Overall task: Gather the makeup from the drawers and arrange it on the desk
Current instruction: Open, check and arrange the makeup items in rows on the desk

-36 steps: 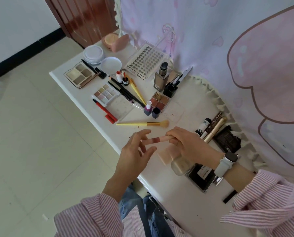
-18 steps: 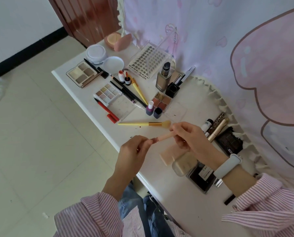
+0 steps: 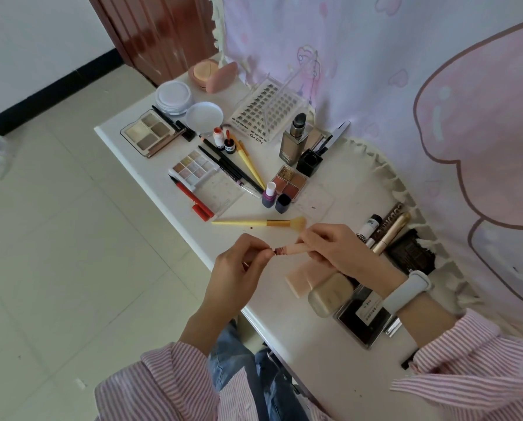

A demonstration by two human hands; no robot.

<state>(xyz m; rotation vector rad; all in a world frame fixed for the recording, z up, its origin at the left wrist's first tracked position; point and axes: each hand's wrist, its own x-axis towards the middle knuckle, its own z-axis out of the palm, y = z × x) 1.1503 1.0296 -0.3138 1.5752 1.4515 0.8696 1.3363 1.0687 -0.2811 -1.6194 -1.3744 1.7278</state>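
Observation:
Above the front edge of the white desk [image 3: 315, 326], both hands hold a slim pink makeup stick [image 3: 293, 248] level. My right hand [image 3: 342, 253] grips its pale barrel. My left hand [image 3: 239, 268] pinches its dark reddish end with curled fingertips. Just beyond them a yellow brush [image 3: 254, 222] lies flat. Under my right wrist rest a peach sponge block [image 3: 299, 282], a beige compact [image 3: 330, 294] and a black case [image 3: 363, 322].
Farther back lie eyeshadow palettes [image 3: 149, 133], pencils, small bottles, a foundation bottle [image 3: 295, 141], a lash tray [image 3: 268, 115] and round powder pots [image 3: 173, 95]. Mascara tubes [image 3: 388, 230] sit at the right by a pink curtain [image 3: 436, 101]. Tiled floor lies left.
My left hand went from loosely open fingers beside the stick to pinching its dark end. The stick has tilted slightly and both hands have drifted a little toward the yellow brush.

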